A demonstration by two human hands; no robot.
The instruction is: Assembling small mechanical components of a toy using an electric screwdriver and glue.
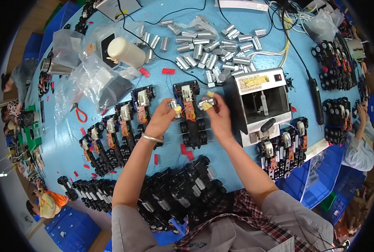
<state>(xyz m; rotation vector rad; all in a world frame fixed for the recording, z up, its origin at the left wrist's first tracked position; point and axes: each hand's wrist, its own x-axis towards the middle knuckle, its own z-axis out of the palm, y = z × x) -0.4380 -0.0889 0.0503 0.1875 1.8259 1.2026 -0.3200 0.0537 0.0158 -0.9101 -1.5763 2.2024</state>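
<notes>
One blue bench (60, 143) bears metal cylinders (198, 51) toward its far edge. The left hand (161, 119) and right hand (221, 119) each pinch a silver piece (173, 103) beside a wheeled chassis (191, 127).

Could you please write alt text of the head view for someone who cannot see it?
A person's left hand and right hand each hold a silver part beside a black wheeled chassis on a blue table. Loose silver cylinders lie beyond; a boxy machine stands at right.

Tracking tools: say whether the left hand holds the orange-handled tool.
No: the left hand holds a silver part; the orange-handled tool lies on the table.
</notes>
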